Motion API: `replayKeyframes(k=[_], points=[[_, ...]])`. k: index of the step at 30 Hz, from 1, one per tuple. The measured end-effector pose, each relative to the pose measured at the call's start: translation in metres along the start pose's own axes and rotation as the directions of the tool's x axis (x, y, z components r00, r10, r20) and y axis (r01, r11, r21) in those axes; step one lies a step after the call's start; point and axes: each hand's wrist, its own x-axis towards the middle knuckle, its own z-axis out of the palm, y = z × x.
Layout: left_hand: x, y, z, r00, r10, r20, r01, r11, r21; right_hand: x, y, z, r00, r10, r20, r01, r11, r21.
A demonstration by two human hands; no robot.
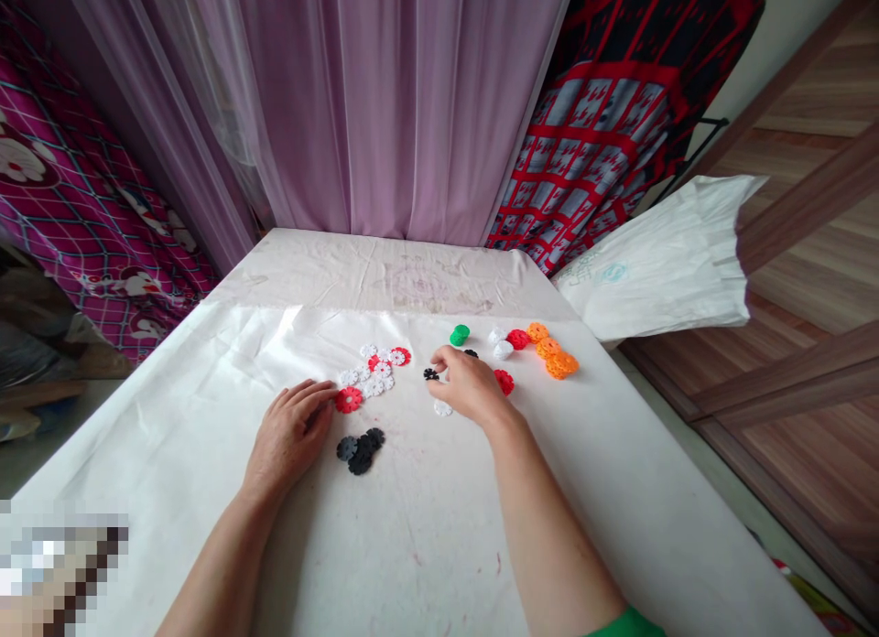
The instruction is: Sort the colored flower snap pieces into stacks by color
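Flat flower-shaped plastic discs lie on a white table (pixel 426 527). My left hand (pixel 292 436) rests palm down, fingers stretched out, fingertips touching a red disc (pixel 349 400). Just right of it lies a small pile of black discs (pixel 361 449). My right hand (pixel 467 381) is curled, pinching a black disc (pixel 430 374) between thumb and fingers. A white disc (pixel 443 408) lies under its wrist side. White and red discs (pixel 377 367) are scattered between the hands. Beyond the right hand stand a green stack (pixel 460 334), white discs (pixel 501 344), red discs (pixel 517 339) and orange stacks (pixel 553 351).
A purple curtain (pixel 357 106) hangs behind the table's far edge. A white plastic bag (pixel 659 262) lies off the right side. Patterned fabrics hang at left (pixel 82 207) and at back right (pixel 618 106). Wooden floor (pixel 810 390) runs along the right.
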Motion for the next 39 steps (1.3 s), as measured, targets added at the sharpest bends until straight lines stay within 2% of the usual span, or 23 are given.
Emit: replayKeyframes(k=[3,6,15,19,22,23,25,27,28,29,30,31,33,35,37,39], points=[[0.000,0.000,0.000,1.000,0.005,0.006,-0.005,1.000,-0.001,0.008,0.027,-0.012,0.981,0.100,-0.167,-0.102,0.995,-0.003],[0.000,0.000,0.000,1.000,0.010,0.012,-0.010,1.000,-0.002,0.015,0.046,-0.016,0.945,0.139,-0.297,-0.148,0.989,-0.010],[0.001,0.001,-0.001,1.000,-0.003,0.014,0.003,1.000,-0.007,0.024,0.059,-0.011,0.937,0.163,-0.308,-0.183,0.982,-0.037],[0.001,0.001,-0.001,1.000,0.004,0.000,-0.004,1.000,-0.017,0.018,0.043,-0.013,0.942,0.051,-0.331,-0.071,0.996,-0.050],[0.001,0.001,0.000,1.000,-0.008,-0.016,0.007,1.000,-0.030,0.002,0.008,0.004,0.944,-0.214,-0.252,0.204,0.977,-0.064],[0.001,0.000,0.000,1.000,-0.012,-0.021,0.011,0.999,-0.039,-0.006,-0.005,0.015,0.917,-0.352,-0.186,0.348,0.936,-0.054],[0.002,-0.001,0.000,0.999,-0.018,-0.035,0.016,0.998,-0.067,-0.024,-0.029,0.040,0.800,-0.596,-0.069,0.595,0.803,-0.038],[0.003,-0.002,0.000,0.998,-0.024,-0.054,0.019,0.995,-0.099,-0.041,-0.043,0.064,0.673,-0.740,-0.012,0.738,0.672,-0.070],[0.003,-0.002,0.000,0.998,-0.027,-0.065,0.020,0.994,-0.111,-0.047,-0.045,0.073,0.621,-0.783,0.019,0.782,0.618,-0.086],[0.003,-0.002,0.000,0.997,-0.030,-0.072,0.022,0.993,-0.118,-0.051,-0.044,0.079,0.594,-0.803,0.041,0.802,0.589,-0.099],[0.003,-0.002,0.000,0.997,-0.033,-0.074,0.024,0.993,-0.119,-0.053,-0.040,0.083,0.597,-0.801,0.053,0.800,0.590,-0.107],[0.003,-0.001,0.000,0.997,-0.033,-0.072,0.024,0.993,-0.117,-0.052,-0.034,0.083,0.627,-0.778,0.048,0.777,0.619,-0.112],[0.003,0.000,-0.001,0.998,-0.031,-0.063,0.024,0.994,-0.109,-0.044,-0.018,0.079,0.729,-0.684,-0.024,0.679,0.727,-0.104],[0.003,0.002,-0.001,0.998,-0.027,-0.053,0.022,0.995,-0.098,-0.034,-0.002,0.071,0.814,-0.560,-0.156,0.558,0.828,-0.059],[0.003,0.003,-0.001,0.998,-0.024,-0.054,0.019,0.996,-0.089,-0.026,0.012,0.062,0.858,-0.432,-0.280,0.453,0.892,0.011],[0.003,0.003,-0.001,0.998,-0.017,-0.056,0.013,0.996,-0.083,-0.021,0.020,0.055,0.887,-0.316,-0.338,0.354,0.934,0.057]])
